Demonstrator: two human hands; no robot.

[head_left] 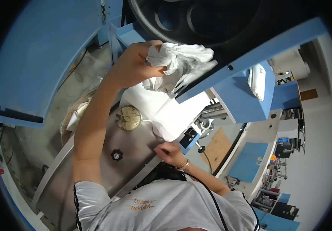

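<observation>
My left hand (137, 65) is raised at the far end of my reach, gripping a crumpled white rag (177, 57). The rag spreads out to the right, against the dark opening of the blue machine. Beneath it, a bright white sheet (166, 113) drapes over the metal table (135, 144). My right hand (169, 152), with bracelets at the wrist, is low by the table's right edge, just below the sheet's near corner. Its fingers are curled in, and nothing shows in them. A round gold-coloured object (128, 118) lies on the metal, left of the sheet.
A blue machine beam (258, 56) slants across the upper right. To the left hangs a large blue panel (39, 50). A black knob (116, 154) sticks up from the metal table. Another folded white cloth (257, 81) lies on a blue housing. At right stands a bench with tools.
</observation>
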